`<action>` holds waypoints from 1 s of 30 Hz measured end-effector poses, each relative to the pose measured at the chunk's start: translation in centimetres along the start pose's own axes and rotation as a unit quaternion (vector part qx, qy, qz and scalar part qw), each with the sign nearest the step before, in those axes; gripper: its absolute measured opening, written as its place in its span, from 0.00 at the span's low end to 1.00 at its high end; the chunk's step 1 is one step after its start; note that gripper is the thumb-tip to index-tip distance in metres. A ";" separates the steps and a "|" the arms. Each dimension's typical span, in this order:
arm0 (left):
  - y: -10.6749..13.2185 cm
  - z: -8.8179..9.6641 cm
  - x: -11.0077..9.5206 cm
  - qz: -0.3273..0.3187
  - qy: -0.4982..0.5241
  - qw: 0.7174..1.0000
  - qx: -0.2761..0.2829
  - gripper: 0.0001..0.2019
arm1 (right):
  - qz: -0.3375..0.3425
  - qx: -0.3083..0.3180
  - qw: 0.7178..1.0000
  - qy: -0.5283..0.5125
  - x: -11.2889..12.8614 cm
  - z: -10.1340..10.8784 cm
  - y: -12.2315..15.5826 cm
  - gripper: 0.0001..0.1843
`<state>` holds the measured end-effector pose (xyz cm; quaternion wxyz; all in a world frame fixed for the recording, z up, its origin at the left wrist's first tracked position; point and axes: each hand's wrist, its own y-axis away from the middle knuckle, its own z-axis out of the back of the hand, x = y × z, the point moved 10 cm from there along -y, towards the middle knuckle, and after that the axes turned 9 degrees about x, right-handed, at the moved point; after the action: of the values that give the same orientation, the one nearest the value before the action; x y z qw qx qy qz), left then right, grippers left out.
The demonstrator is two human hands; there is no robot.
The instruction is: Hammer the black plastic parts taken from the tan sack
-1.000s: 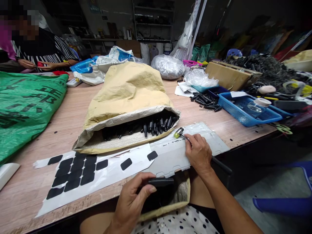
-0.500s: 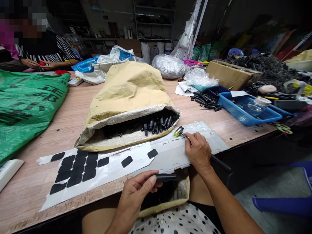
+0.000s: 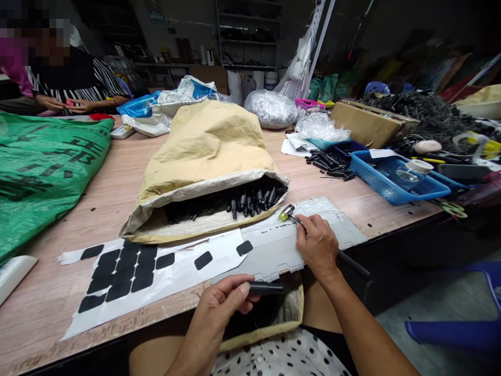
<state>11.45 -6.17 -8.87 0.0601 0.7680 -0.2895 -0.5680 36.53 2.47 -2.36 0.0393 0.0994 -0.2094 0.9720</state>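
My left hand (image 3: 223, 303) is closed on a short black cylindrical part (image 3: 266, 288), held just off the table's near edge over a tan bag (image 3: 289, 313) in my lap. My right hand (image 3: 317, 245) grips the handle of a small hammer (image 3: 287, 212) whose head rests on a grey plate (image 3: 274, 248) on the table. Beside the plate lies a white backing sheet (image 3: 183, 271) carrying several black foam pads (image 3: 117, 271). Behind it, a tan paper sack (image 3: 203, 151) lies on its side, its mouth full of black parts (image 3: 250, 201).
A green woven sack (image 3: 39, 167) covers the left of the wooden table (image 3: 117, 177). A blue basket (image 3: 395, 183), loose black parts (image 3: 326, 162), a cardboard box (image 3: 371, 122) and plastic bags stand at the right and back. Another person's hands (image 3: 64, 104) work at far left.
My left hand has lifted the black part from lower in my lap toward the table's edge. The right hand and hammer have stayed put.
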 end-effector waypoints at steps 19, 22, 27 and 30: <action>0.3 -0.5 -1.9 -0.028 0.024 0.998 -0.058 0.19 | 0.004 -0.002 1.000 0.001 0.1 0.2 0.1 0.14; 0.2 -0.5 -2.4 -0.039 0.012 0.997 -0.059 0.19 | 0.002 -0.001 1.000 0.005 0.1 0.2 0.1 0.14; -0.1 -0.1 -2.5 -0.046 0.014 0.997 -0.057 0.19 | 0.004 -0.009 1.000 0.003 0.1 0.3 0.1 0.14; -0.3 -0.2 -2.7 -0.055 0.025 0.997 -0.051 0.18 | 0.009 -0.012 1.000 -0.002 0.2 0.3 0.1 0.14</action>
<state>11.18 -4.58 -6.65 0.0749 0.7927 -0.2162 -0.5651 36.37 2.25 -2.12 0.0316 0.0990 -0.2222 0.9694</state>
